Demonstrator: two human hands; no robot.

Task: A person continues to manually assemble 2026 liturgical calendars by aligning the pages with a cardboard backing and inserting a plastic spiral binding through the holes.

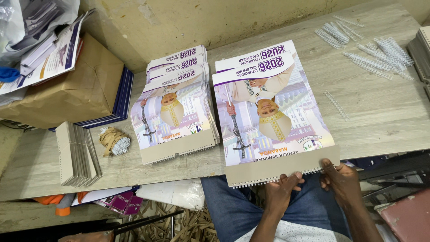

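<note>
Here, the widest thing under my view is the wooden bench point(380, 112), running from the wall to my lap. On it, just ahead of me, lies a wall calendar point(273, 112), printed side up and upside down to me, its wire-bound cardboard edge hanging over the near rim of the bench so that both hands can get at it. Beside it to the left sits a stack of finished calendars point(177, 107), fanned slightly, apart from the one I hold. Further left a brown paper parcel point(71, 89) rests on dark blue boards, and a bundle of grey card backings point(76, 154) stands nearer the edge. Loose white binding wires point(371, 56) lie scattered at the far right, well apart from the calendar, within an arm's reach.

My right hand point(342, 179) pinches the corner of the bound edge, thumb on top and fingers curled below it. My left hand point(282, 190) grips the same edge from underneath, fingertips closed against the wire spine, which steadies the overhanging part.
</note>
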